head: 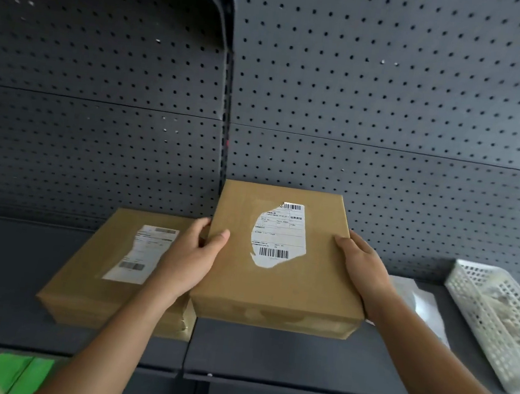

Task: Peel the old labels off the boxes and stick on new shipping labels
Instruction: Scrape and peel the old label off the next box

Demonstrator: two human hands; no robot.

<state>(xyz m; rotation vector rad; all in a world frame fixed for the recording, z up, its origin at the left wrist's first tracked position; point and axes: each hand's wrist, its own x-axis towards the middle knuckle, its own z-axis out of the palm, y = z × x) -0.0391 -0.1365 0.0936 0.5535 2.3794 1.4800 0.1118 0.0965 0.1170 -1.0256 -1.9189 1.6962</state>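
Head view, entries by size. Pegboard wall (395, 82): dark, behind everything. Shelf (298, 356): dark, below it. Left box (80, 283): lies on the shelf. Held box (274, 289): raised just above the shelf, to the right of the left box. Our left hand (190, 253) clasps its left edge and our right hand (361, 263) its right edge. Basket (497, 321): white, far right. Old label (280, 234): on the held box's top, left part torn away. Intact label (142, 251): on the left box. We judge peeling half done; next we need a hand free to lift the ragged edge.

L hand (192, 254) & R hand (361, 266) gripping, arms fwd.
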